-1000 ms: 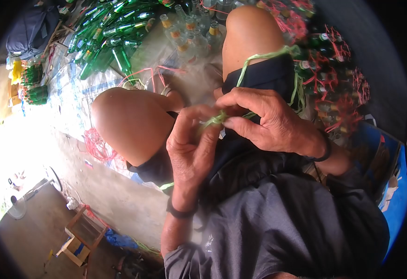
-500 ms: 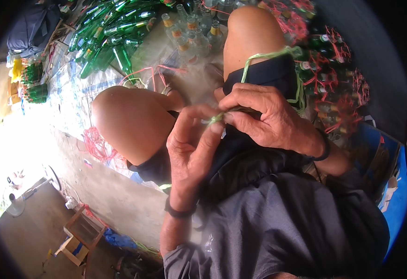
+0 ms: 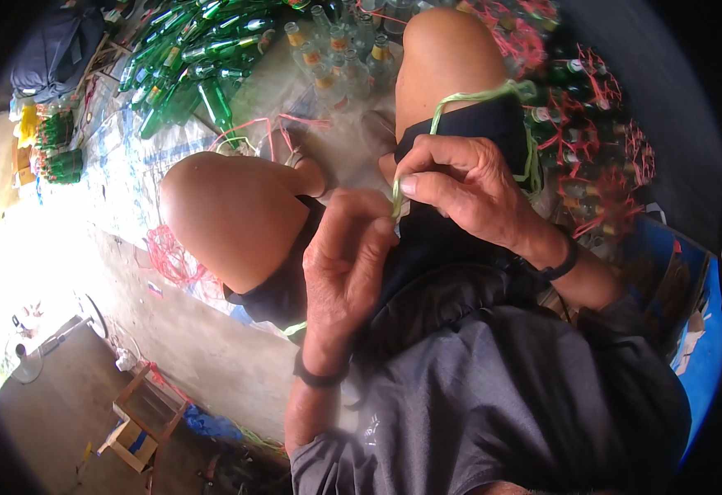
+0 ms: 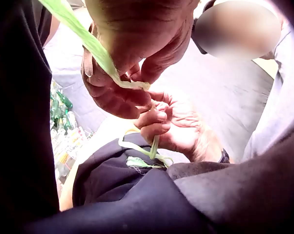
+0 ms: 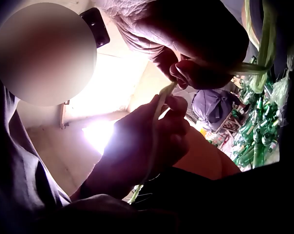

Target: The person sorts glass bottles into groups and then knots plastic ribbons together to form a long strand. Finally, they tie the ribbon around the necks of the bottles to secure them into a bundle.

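Observation:
A light green plastic twine (image 3: 396, 198) runs as a short taut piece between the two hands over the lap. My left hand (image 3: 344, 260) pinches its lower end between thumb and forefinger. The right hand (image 3: 472, 194) pinches it just above, thumb against the bent forefinger. More of the twine lies across the right thigh and hangs beside it. In the left wrist view a strand (image 4: 96, 51) passes along the left hand to the fingertips, and a loop (image 4: 132, 146) hangs below the right hand. From the right wrist, the twine (image 5: 155, 126) trails down past the left hand.
Green bottles (image 3: 200, 62) lie heaped on a sheet beyond the knees, with clear bottles (image 3: 340, 70) standing beside them. At right are bottles bound with red twine (image 3: 596, 157). A red twine tangle (image 3: 175, 260) lies by the left knee. A wooden frame (image 3: 150, 404) stands lower left.
The bunched twine at the fingertips is now drawn out into a short straight piece. My right hand has shifted slightly up, a little apart from the left, which has barely moved.

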Available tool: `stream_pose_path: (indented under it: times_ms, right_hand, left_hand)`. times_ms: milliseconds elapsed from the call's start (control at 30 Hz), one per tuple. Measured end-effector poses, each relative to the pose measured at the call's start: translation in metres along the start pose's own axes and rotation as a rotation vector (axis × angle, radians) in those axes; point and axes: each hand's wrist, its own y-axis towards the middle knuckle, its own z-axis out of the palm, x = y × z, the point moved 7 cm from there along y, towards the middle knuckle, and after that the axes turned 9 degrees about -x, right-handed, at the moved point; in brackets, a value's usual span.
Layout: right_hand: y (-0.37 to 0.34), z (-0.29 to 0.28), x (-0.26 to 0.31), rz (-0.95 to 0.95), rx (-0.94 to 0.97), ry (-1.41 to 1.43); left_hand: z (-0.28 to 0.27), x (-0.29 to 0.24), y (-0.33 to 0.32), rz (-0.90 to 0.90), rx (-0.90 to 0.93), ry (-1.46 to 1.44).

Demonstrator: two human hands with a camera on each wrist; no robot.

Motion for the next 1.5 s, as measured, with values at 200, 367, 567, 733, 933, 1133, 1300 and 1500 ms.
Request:
stream_pose_path:
  times_ms: [200, 367, 567, 733, 933, 1133, 1300, 1500]
  right_hand:
    - [-0.002, 0.008, -0.01, 0.132, 0.014, 0.103]
    - [-0.004, 0.012, -0.015, 0.127, 0.05, 0.088]
    - [-0.002, 0.018, -0.025, 0.063, 0.119, 0.072]
    - [-0.002, 0.019, -0.013, 0.046, 0.226, 0.008]
    - [-0.008, 0.018, -0.022, 0.204, 0.251, 0.134]
    - [-0.017, 0.014, -0.024, 0.458, 0.231, 0.441]
    - [-0.021, 0.017, -0.029, 0.531, 0.259, 0.549]
    - [-0.022, 0.02, -0.032, 0.547, 0.266, 0.501]
  left_hand:
    - [0.004, 0.002, -0.002, 0.019, -0.017, 0.012]
    - [0.004, 0.001, 0.0, 0.138, -0.041, 0.303]
    - [0.003, -0.007, 0.002, 0.17, -0.078, 0.343]
    - [0.004, -0.015, 0.002, 0.148, -0.044, 0.368]
    - [-0.002, -0.012, 0.001, 0.112, -0.037, 0.293]
    - [-0.013, -0.011, -0.001, 0.083, -0.121, 0.264]
    - [-0.007, -0.002, -0.002, -0.039, -0.1, 0.083]
    - [0.0, 0.006, -0.003, -0.05, -0.018, 0.204]
